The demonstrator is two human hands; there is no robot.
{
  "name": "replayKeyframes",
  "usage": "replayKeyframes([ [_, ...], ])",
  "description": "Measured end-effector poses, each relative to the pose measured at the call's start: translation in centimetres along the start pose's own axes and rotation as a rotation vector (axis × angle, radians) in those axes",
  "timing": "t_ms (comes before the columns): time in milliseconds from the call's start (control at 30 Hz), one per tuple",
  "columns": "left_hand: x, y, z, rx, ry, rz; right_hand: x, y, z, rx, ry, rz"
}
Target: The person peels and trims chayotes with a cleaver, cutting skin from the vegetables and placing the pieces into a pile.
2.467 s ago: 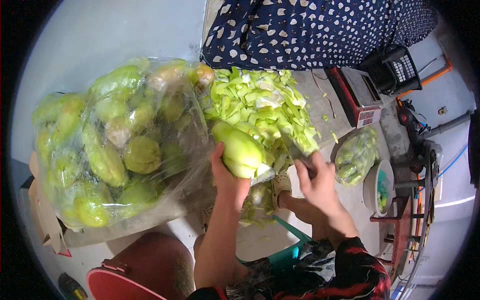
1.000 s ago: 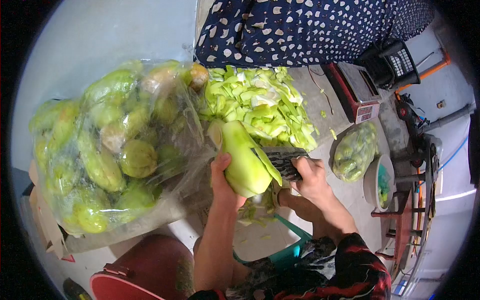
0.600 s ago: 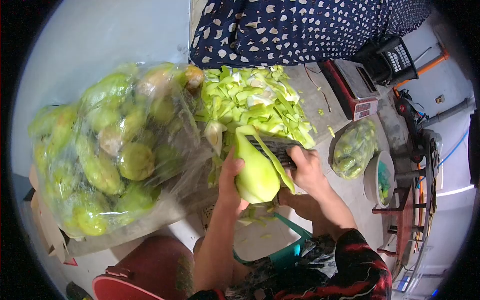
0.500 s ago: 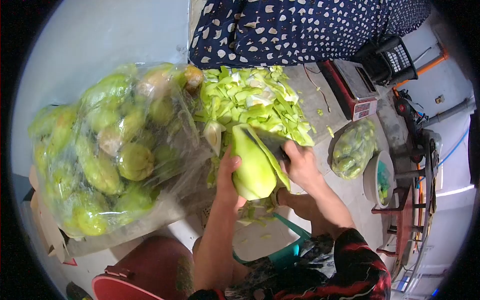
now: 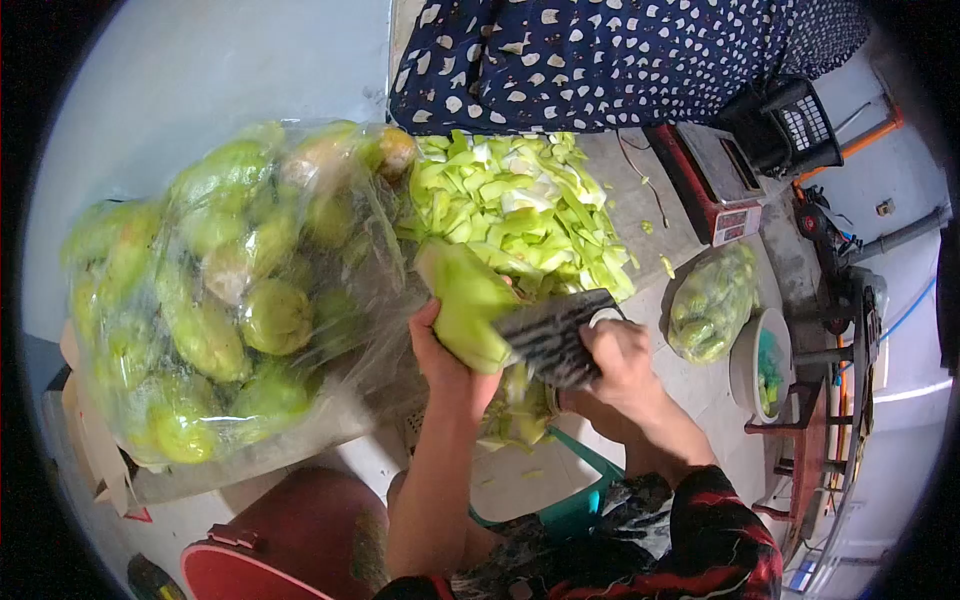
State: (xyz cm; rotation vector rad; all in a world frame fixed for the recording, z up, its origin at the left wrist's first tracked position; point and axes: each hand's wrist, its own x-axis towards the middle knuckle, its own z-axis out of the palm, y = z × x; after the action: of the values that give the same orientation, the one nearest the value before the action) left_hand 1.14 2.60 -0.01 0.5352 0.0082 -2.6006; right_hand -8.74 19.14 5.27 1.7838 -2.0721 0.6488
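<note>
My left hand is wrapped round the lower end of a peeled, pale green fruit that looks like an unripe papaya. In my right hand is a broad, dark-bladed knife, smeared by motion. Its blade lies beside the fruit's lower right side; whether it touches cannot be made out. Beyond the fruit spreads a heap of green peelings. At left, a clear plastic bag holds several unpeeled green fruits, some with yellow-brown patches.
A red bin stands below the ledge at lower left. To the right are a weighing scale, a bag of green pieces, a white bucket and a black basket. Dark patterned cloth hangs at the back.
My right hand and the knife have swung down and away from the fruit. The strip of peel hanging along its side is gone from there. My left hand has tilted the fruit leftward.
</note>
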Motion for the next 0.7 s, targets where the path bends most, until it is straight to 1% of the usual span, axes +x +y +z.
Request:
replayKeyframes([
  [33, -0.1, -0.1, -0.1, 0.0, 0.001, -0.002, 0.0, -0.4, -0.3, 0.003, -0.012, -0.068],
  [100, -0.4, -0.3, -0.4, 0.023, -0.016, -0.049, 0.3, -1.5, -0.6, 0.018, -0.01, -0.095],
  [133, -0.5, -0.4, -0.2, 0.051, -0.029, -0.037, 0.5, -1.8, -0.5, 0.032, -0.006, -0.126],
  [167, -0.5, -0.4, -0.2, 0.051, -0.028, -0.037, 0.5, -1.9, -0.3, 0.033, -0.006, -0.125],
  [233, -0.6, -0.4, -0.1, 0.017, -0.107, -0.073, 0.6, -1.9, -0.1, 0.03, 0.023, -0.134],
  [367, -0.8, -0.2, -0.1, 0.022, -0.044, -0.054, 0.8, -2.1, -0.1, 0.014, 0.052, -0.136],
  [433, -0.8, -0.1, -0.1, -0.026, 0.058, -0.015, 0.3, -1.5, 0.0, -0.046, -0.005, -0.075],
  [467, -0.7, 0.0, -0.2, -0.027, 0.058, -0.014, 0.0, -1.2, 0.1, -0.022, -0.039, -0.012],
  [533, -0.4, 0.4, -0.6, -0.002, 0.054, 0.1, -0.3, -0.4, 0.8, -0.011, -0.041, 0.024],
  [567, -0.4, 0.5, -0.5, -0.004, 0.051, 0.101, -0.4, 0.0, 1.1, -0.004, -0.038, 0.06],
  [667, -0.4, 0.8, -0.4, -0.037, 0.068, 0.088, 0.0, -0.6, 0.5, 0.027, -0.048, 0.062],
  [700, -0.5, 0.7, -0.6, -0.007, 0.034, 0.028, 0.1, -0.9, 0.1, 0.038, -0.063, 0.062],
])
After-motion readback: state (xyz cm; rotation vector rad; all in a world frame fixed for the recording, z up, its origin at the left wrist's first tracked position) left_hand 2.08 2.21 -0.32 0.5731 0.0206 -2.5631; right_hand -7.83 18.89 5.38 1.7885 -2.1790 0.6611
